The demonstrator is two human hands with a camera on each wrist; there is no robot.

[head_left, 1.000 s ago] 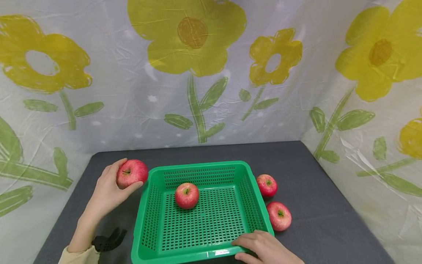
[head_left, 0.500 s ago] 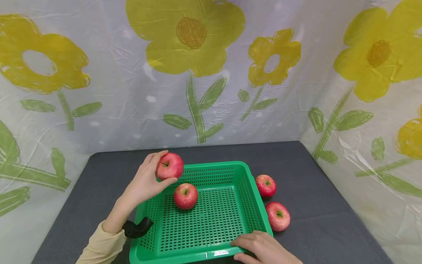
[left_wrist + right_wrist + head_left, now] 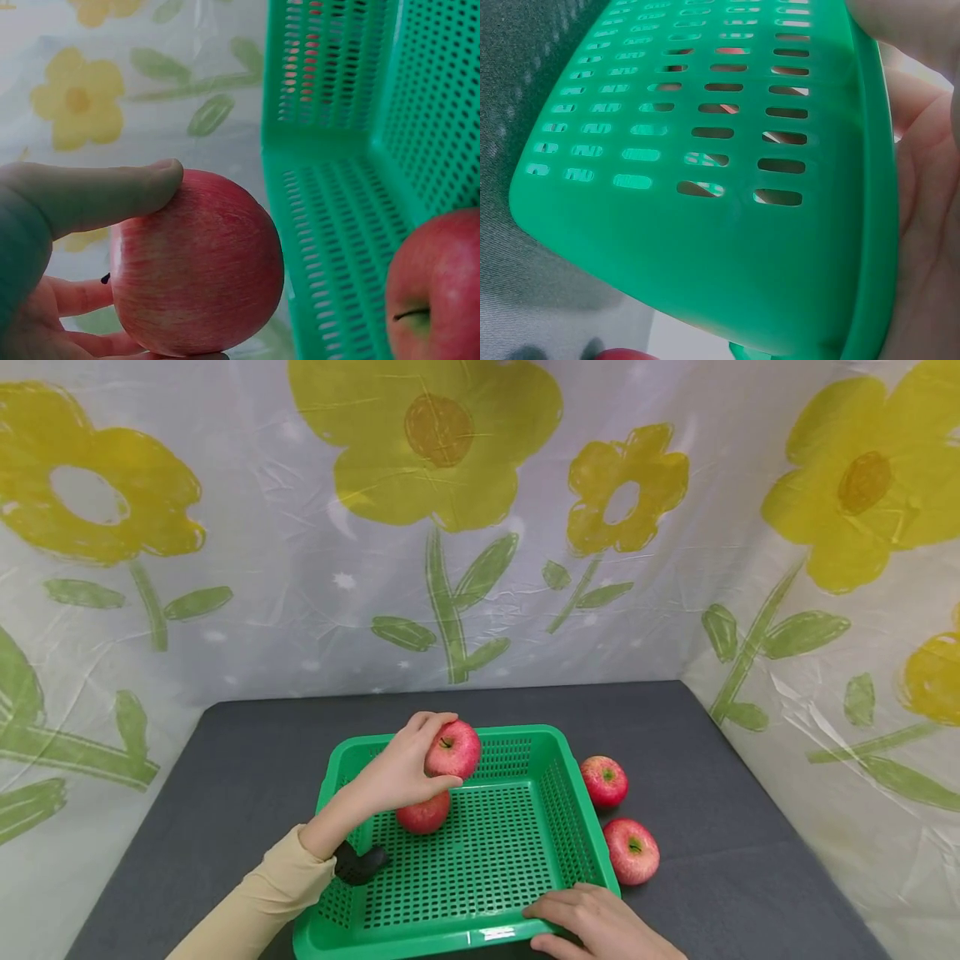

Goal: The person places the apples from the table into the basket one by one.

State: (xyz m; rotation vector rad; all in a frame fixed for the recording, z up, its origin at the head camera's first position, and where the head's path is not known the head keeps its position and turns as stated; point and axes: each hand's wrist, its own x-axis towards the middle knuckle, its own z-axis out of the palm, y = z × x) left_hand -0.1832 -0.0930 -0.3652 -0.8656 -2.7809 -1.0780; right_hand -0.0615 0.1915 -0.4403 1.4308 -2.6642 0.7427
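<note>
In the head view my left hand (image 3: 405, 767) holds a red apple (image 3: 454, 750) over the back of the green plastic basket (image 3: 555, 735). Thumb and fingers grip that apple (image 3: 202, 262) from opposite sides in the left wrist view. Partly hidden below the hand, another apple (image 3: 423, 815) sits on the basket floor; the left wrist view shows this apple (image 3: 442, 292) too. My right hand (image 3: 600, 922) grips the basket's front rim near its right corner, fingers over the top and thumb on the outer side. Close up, the palm lies along the basket rim (image 3: 874, 187) in the right wrist view.
Two more apples stand outside the basket along its right side, a farther apple (image 3: 604, 782) and a nearer apple (image 3: 632, 852). A dark cloth covers the table (image 3: 720, 827). Behind and at both sides hangs a flower-printed curtain (image 3: 300, 568). A black wrist device (image 3: 360, 863) overlaps the basket's left side.
My left hand has carried its apple rightward from beyond the basket's left edge to over its inside. The right hand and the basket stay in place.
</note>
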